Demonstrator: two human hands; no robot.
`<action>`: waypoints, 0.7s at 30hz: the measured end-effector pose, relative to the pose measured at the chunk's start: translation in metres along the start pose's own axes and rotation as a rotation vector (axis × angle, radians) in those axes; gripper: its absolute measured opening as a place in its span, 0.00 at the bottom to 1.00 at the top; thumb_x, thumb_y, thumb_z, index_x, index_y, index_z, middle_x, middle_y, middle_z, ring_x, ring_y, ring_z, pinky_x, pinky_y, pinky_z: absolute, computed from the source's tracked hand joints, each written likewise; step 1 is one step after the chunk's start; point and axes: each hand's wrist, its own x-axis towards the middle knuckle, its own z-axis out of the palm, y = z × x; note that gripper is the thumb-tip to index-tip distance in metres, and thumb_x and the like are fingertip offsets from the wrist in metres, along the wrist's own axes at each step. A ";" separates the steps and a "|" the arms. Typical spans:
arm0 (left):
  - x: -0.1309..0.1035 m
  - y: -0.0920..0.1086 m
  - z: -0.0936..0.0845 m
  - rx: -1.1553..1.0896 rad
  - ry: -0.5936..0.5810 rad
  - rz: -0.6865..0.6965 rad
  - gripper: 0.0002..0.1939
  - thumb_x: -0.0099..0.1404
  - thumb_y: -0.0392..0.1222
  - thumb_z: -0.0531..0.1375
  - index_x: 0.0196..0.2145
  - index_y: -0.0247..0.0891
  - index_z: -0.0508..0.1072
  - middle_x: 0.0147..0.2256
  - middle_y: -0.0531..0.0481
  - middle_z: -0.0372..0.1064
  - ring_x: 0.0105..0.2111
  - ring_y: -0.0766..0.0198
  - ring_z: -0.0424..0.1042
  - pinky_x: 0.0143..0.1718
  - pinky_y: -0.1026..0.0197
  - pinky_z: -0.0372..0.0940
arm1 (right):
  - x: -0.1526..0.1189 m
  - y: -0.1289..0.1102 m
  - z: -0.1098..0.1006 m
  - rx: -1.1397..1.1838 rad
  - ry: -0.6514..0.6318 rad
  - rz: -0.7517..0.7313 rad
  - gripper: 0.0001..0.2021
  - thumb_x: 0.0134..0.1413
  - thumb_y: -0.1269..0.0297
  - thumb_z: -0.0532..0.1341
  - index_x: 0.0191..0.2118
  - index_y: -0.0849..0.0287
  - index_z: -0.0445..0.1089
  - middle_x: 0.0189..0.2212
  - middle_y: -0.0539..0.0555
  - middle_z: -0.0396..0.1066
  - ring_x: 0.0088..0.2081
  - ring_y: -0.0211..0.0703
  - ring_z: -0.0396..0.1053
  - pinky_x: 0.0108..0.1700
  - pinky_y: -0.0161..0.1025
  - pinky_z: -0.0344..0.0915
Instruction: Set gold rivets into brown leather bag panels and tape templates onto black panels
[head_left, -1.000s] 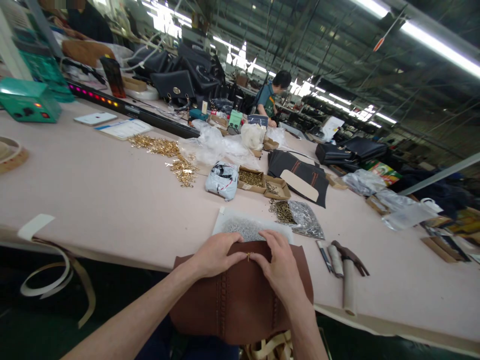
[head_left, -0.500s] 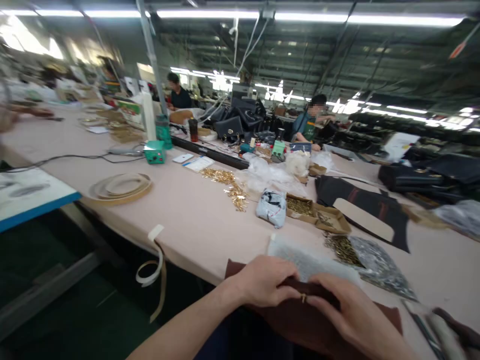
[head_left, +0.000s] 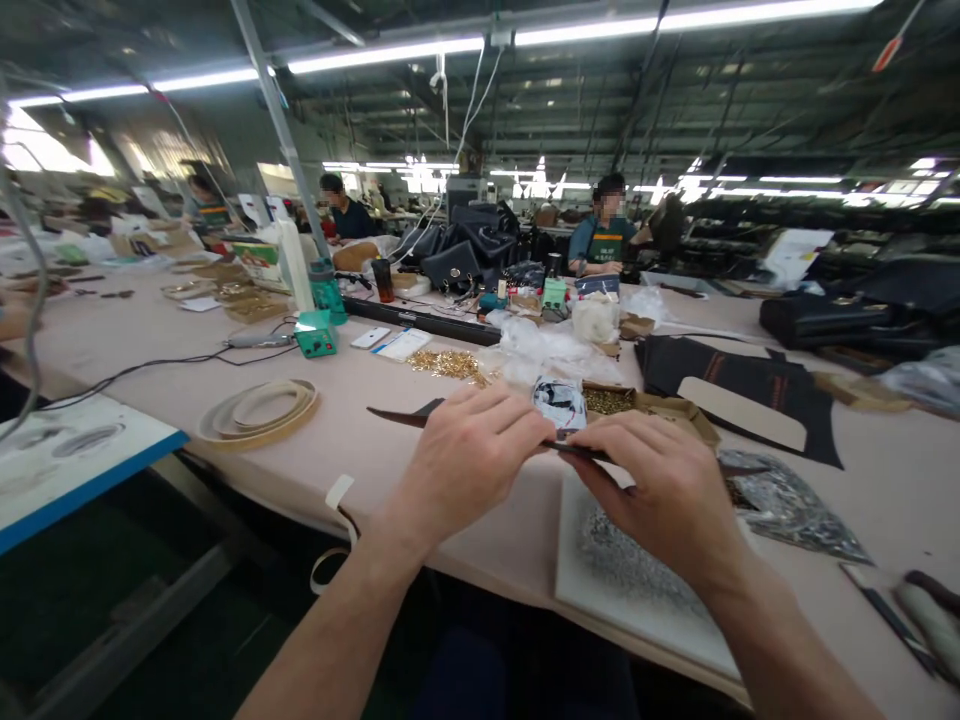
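A dark brown leather piece (head_left: 405,415) is raised above the table and seen nearly edge-on. My left hand (head_left: 480,450) grips its near middle, fingers over the top. Close beside it, my right hand (head_left: 652,470) pinches the same piece between thumb and fingers. The fingertips of both hands almost meet at the edge, where the small gold-coloured part seen earlier cannot be made out clearly. Below my right hand lies a pale slab (head_left: 600,570) with a speckled grey surface.
Gold metal pieces (head_left: 450,364), a printed plastic packet (head_left: 559,402) and cardboard trays (head_left: 686,412) lie beyond my hands. A green box (head_left: 316,334) and coiled strips (head_left: 259,410) are left. Tools (head_left: 926,615) lie right. People sit farther back.
Both hands have lifted the brown leather up and forward from the table's front edge, tilting it nearly edge-on. The pale slab beneath is now more exposed. The camera view has shifted.
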 end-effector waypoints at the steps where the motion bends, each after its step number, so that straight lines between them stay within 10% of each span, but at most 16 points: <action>1: -0.012 0.000 0.010 0.001 0.008 -0.031 0.07 0.77 0.40 0.55 0.42 0.42 0.73 0.41 0.52 0.76 0.44 0.59 0.70 0.43 0.55 0.59 | -0.006 -0.004 0.012 0.007 -0.012 0.012 0.03 0.67 0.66 0.64 0.44 0.56 0.74 0.39 0.54 0.79 0.41 0.45 0.75 0.46 0.42 0.66; 10: -0.142 0.006 0.114 -0.070 0.086 -0.185 0.10 0.76 0.33 0.53 0.43 0.40 0.75 0.42 0.49 0.77 0.45 0.58 0.70 0.51 0.54 0.60 | -0.095 -0.032 0.125 0.043 -0.184 0.152 0.06 0.60 0.74 0.65 0.40 0.55 0.74 0.36 0.51 0.76 0.39 0.46 0.70 0.42 0.43 0.60; 21: -0.193 -0.013 0.142 -0.093 -0.009 -0.221 0.07 0.74 0.33 0.56 0.43 0.41 0.74 0.43 0.48 0.76 0.45 0.57 0.71 0.49 0.53 0.64 | -0.119 -0.052 0.168 0.161 -0.321 0.259 0.14 0.60 0.78 0.65 0.47 0.52 0.76 0.43 0.52 0.76 0.46 0.48 0.69 0.49 0.45 0.63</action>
